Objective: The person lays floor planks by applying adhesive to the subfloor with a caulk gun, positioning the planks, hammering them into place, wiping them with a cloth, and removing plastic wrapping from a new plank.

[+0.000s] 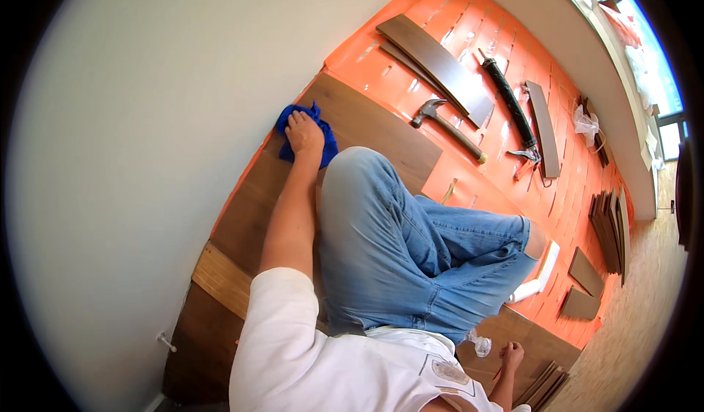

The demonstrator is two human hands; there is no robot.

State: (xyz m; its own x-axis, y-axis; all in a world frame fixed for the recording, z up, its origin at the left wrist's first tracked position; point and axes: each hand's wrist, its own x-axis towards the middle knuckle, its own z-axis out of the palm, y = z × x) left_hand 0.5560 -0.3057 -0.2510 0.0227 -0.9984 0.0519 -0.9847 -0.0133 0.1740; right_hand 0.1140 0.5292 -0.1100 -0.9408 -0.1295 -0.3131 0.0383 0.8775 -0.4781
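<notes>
My left hand point(304, 133) presses down on a crumpled blue cloth point(328, 145), its fingers curled over the fabric. The cloth rests on brown laminate flooring point(258, 184) close to the wall on the left. At the lower right, my right hand point(512, 355) is low beside my body, above the laid planks, with its fingers curled closed. Whether anything is inside that hand is hidden. Beyond my bent knee, a claw hammer point(453, 133) lies across the edge of the laid boards and the orange underlay point(506, 34).
Loose planks point(440, 63), a black caulking gun point(510, 104) and a narrow board point(543, 129) lie on the underlay. Stacked planks point(607, 228) stand at the right. A pale wall point(147, 133) borders the left, with a small doorstop point(167, 341). Clear plastic point(481, 345) sits near my right hand.
</notes>
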